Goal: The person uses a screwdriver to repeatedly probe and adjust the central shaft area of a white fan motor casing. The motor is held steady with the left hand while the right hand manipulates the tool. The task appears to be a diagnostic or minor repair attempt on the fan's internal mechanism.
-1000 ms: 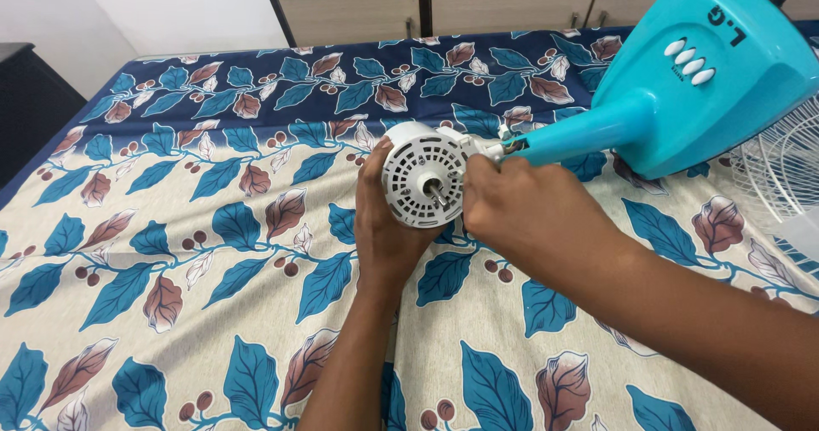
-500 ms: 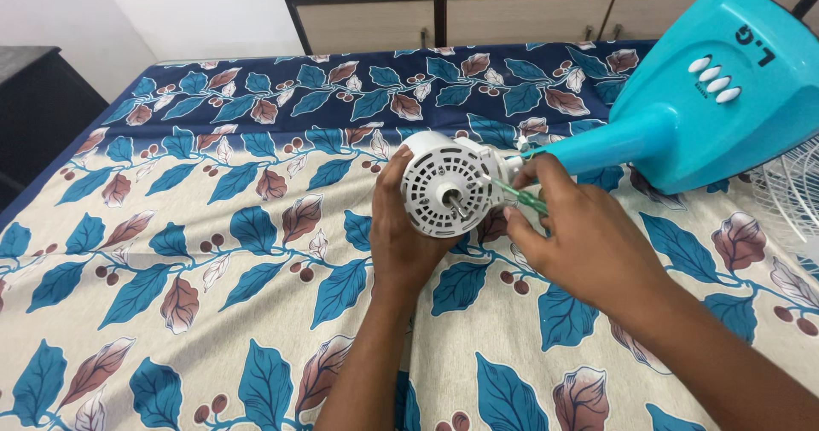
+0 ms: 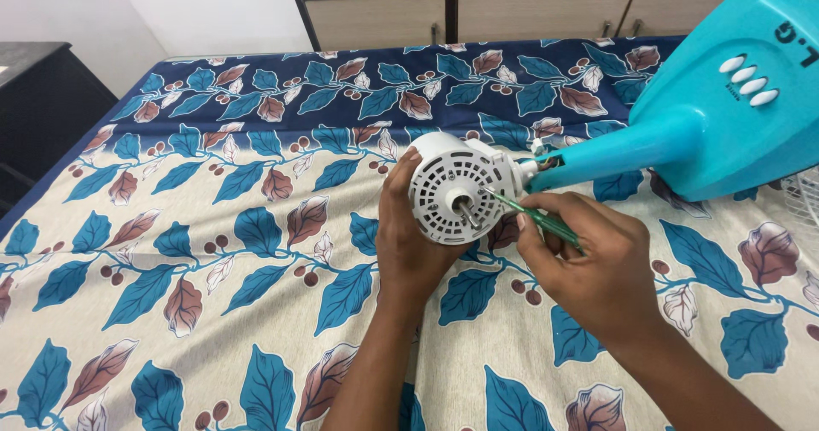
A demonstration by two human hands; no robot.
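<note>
A white round fan motor housing (image 3: 456, 185) with vent slots and a metal shaft faces me, joined to a turquoise fan stand and base (image 3: 725, 115) lying on the bed. My left hand (image 3: 409, 243) grips the motor housing from its left and underside. My right hand (image 3: 589, 260) holds a thin green-handled screwdriver (image 3: 533, 218). The screwdriver's tip touches the right side of the motor's front face.
The bed is covered by a leaf-patterned sheet (image 3: 213, 252) in cream and navy. A white fan grille (image 3: 802, 200) peeks in at the right edge. A dark wooden cabinet (image 3: 444, 8) stands behind the bed, and a dark table (image 3: 34, 90) at the left.
My right hand has shifted back off the motor's front, and the green screwdriver now shows pointing at the housing. The view has tilted slightly, with the motor a little higher.
</note>
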